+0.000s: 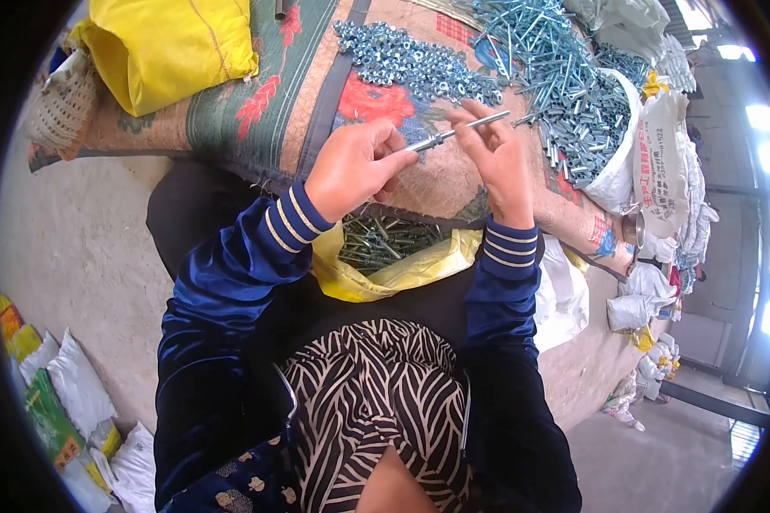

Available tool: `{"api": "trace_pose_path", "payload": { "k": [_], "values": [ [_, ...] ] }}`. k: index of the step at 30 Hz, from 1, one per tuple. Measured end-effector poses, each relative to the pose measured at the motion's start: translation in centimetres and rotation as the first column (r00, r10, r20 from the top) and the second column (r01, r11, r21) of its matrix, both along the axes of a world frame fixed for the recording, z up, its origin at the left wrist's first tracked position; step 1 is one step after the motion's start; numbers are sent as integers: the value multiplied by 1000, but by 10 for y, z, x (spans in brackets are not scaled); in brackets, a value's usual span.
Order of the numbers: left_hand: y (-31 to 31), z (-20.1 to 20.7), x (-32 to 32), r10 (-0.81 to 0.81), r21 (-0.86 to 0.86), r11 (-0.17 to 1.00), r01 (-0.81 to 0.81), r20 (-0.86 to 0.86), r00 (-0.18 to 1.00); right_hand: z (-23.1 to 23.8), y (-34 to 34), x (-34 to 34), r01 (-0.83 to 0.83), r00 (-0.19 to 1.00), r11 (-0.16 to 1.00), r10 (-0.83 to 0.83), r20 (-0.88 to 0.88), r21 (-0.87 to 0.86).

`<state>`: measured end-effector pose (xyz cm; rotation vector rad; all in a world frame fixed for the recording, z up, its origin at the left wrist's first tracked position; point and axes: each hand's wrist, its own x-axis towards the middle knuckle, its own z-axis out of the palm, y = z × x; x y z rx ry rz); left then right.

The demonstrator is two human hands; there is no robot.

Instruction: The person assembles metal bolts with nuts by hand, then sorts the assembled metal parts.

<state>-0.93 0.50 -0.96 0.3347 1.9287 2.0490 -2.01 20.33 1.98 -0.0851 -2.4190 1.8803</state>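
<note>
My left hand (pixel 355 167) pinches the near end of a slim metal bolt (pixel 435 139), which seems to carry a sleeve at that end. The bolt slants up to the right above the cloth. My right hand (pixel 498 167) has its thumb and fingers around the bolt's far part, and the tip sticks out past them. Behind the hands lies a spread of loose nuts (pixel 411 64). Farther right are a heap of long thin bolts (pixel 530 43) and a pile of short metal sleeves (pixel 577 120). Below my hands, a yellow bag (pixel 376 286) holds several assembled bolts (pixel 381 244).
A patterned cloth (pixel 257 103) covers the work surface. On its left lies a yellow sack (pixel 167 51); a white sack (pixel 620 171) holds the sleeves at the right. A small metal cup (pixel 633 229) sits near the right edge. Filled bags (pixel 81 385) lie on the floor at left.
</note>
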Motion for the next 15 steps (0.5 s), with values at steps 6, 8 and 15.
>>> {"api": "trace_pose_path", "payload": {
  "k": [6,8,15],
  "values": [
    [9,-3,9,59,-354,853,-384,-665,744,-17,-4,11,-155,986,988,155,57,-3],
    [14,-8,13,27,-384,826,-412,-705,709,-29,-4,12,-53,998,957,58,-9,286],
    [-17,-16,40,-366,-661,745,-92,-521,771,-6,121,-19,245,964,932,-206,-168,265]
  ]
}}
